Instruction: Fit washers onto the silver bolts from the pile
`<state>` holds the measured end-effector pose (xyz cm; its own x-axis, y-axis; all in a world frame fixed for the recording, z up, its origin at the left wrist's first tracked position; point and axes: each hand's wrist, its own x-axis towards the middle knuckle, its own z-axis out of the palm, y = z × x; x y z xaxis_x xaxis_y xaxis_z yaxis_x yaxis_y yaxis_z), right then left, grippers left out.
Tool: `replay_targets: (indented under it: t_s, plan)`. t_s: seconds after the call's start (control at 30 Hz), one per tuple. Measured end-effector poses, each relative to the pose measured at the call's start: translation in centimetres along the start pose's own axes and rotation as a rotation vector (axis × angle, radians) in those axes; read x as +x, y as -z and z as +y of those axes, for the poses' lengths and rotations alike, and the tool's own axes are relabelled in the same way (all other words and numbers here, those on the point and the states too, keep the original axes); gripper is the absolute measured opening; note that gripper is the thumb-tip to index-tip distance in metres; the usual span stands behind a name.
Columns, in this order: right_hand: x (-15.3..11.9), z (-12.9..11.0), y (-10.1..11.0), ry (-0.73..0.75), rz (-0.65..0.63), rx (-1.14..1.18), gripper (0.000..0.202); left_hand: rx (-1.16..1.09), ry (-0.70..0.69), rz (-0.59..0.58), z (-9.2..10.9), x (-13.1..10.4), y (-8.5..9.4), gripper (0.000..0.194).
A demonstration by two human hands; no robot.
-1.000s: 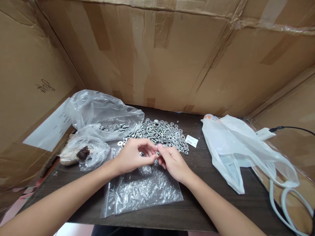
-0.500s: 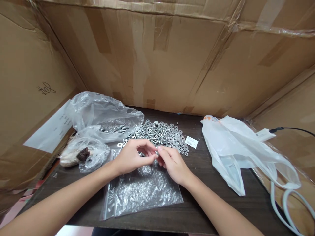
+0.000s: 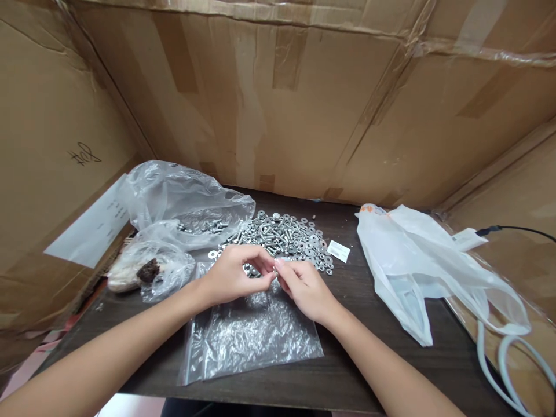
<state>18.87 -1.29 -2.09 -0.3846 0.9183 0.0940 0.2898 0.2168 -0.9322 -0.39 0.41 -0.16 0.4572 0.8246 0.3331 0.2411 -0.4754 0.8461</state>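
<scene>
My left hand point(image 3: 237, 275) is closed in a pinch, its thumb and forefinger on a small silvery metal fastener point(image 3: 275, 271). From the other side, the fingertips of my right hand point(image 3: 304, 286) pinch the same piece. Fingers cover most of it, so I cannot make out whether it is a bolt, a nut or both together. Just beyond the hands spreads a pile of bolts point(image 3: 269, 234), with many flat washers point(image 3: 310, 246) along its right side. Beneath my hands a clear zip bag point(image 3: 264, 341) lies flat on the dark table point(image 3: 356, 365).
A clear plastic bag point(image 3: 174, 191) with some bolts lies at back left, with a smaller knotted bag point(image 3: 169, 269) before it. A white label point(image 3: 338, 251) sits right of the washers. To the right are a white plastic bag point(image 3: 403, 260) and a pale cable point(image 3: 504, 370). Cardboard walls point(image 3: 325, 116) surround the table.
Both hands stay nearly in place, still pinching the small fastener. The fingertips and the piece have shifted slightly, and the view has tilted a little.
</scene>
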Motion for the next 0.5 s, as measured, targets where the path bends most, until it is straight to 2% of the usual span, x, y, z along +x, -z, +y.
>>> replay_targets:
  t_s: [0.1, 0.17, 0.23, 0.37, 0.43, 0.5]
  plan:
    - [-0.11, -0.49, 0.20, 0.082, 0.023, -0.033, 0.033, -0.199, 0.154, -0.075, -0.19, 0.24, 0.00, 0.009]
    - [-0.14, -0.62, 0.19, 0.097, 0.037, -0.040, 0.028, -0.282, 0.213, -0.105, -0.27, 0.26, -0.13, 0.010]
    - [-0.12, -0.48, 0.03, 0.076, 0.038, -0.021, 0.039, -0.220, 0.159, -0.069, -0.24, 0.08, -0.28, 0.010]
    - [-0.11, -0.05, -0.31, -0.050, -0.028, 0.066, 0.065, 0.086, -0.143, 0.031, -0.11, -0.45, -0.41, 0.005]
    - [-0.18, -0.14, -0.26, -0.044, -0.002, 0.058, 0.063, 0.073, -0.133, 0.048, -0.15, -0.46, -0.46, 0.006]
    - [-0.28, -0.44, -0.09, 0.038, 0.051, 0.027, 0.048, -0.055, -0.003, 0.047, -0.24, -0.27, -0.52, 0.008]
